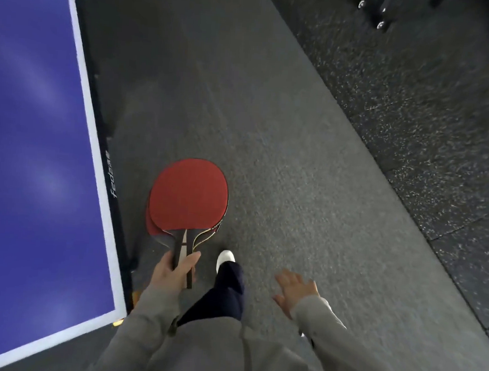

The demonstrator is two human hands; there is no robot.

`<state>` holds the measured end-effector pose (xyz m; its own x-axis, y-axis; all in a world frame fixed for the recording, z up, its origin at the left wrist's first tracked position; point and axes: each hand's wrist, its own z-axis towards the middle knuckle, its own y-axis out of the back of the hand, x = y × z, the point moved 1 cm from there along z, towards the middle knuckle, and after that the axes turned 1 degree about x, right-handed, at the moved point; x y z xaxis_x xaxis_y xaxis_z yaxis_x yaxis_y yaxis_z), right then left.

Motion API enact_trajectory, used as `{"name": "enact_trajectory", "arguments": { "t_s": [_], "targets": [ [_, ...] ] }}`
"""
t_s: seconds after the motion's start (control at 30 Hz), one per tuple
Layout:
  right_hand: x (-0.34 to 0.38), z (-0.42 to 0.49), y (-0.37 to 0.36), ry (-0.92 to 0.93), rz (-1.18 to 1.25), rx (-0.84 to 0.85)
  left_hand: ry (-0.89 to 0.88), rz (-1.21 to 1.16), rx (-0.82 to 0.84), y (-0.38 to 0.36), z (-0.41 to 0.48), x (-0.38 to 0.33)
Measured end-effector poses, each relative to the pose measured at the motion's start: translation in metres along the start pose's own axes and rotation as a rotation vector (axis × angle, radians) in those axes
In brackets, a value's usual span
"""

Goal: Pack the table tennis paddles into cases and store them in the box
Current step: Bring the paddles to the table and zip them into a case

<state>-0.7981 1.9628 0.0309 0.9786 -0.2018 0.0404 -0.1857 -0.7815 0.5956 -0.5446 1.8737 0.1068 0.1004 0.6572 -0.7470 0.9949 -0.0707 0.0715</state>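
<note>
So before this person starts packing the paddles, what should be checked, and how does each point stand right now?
1. Grip on the paddles: ok, the left hand holds the handles.
2. Spare right hand: ok, open and empty.
3. Stack lined up: not ok, a lower blade sticks out sideways.
4. A case in view: not ok, none visible.
5. The box in view: not ok, none visible.
6. Number of paddles: cannot tell, at least two.

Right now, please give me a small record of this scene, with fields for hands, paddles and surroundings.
left hand: grips the handles of the paddles
paddles: stacked, at least two, red face up
right hand: holds nothing, fingers spread
table tennis table: blue, on the person's left
floor: grey mat
cases, box: not in view
</note>
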Motion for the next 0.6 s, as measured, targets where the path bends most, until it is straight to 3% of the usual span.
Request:
{"name": "enact_trajectory", "arguments": {
  "t_s": [0.37, 0.6],
  "targets": [
    [-0.021, 0.108, 0.195, 0.002, 0.099, -0.069, -0.06, -0.084, -0.109, -0.026, 0.111, -0.127],
    [-0.057, 0.191, 0.281, -0.048, 0.042, 0.026, -0.031, -0.146, -0.212, -0.04, 0.183, -0.188]
  ]
}}
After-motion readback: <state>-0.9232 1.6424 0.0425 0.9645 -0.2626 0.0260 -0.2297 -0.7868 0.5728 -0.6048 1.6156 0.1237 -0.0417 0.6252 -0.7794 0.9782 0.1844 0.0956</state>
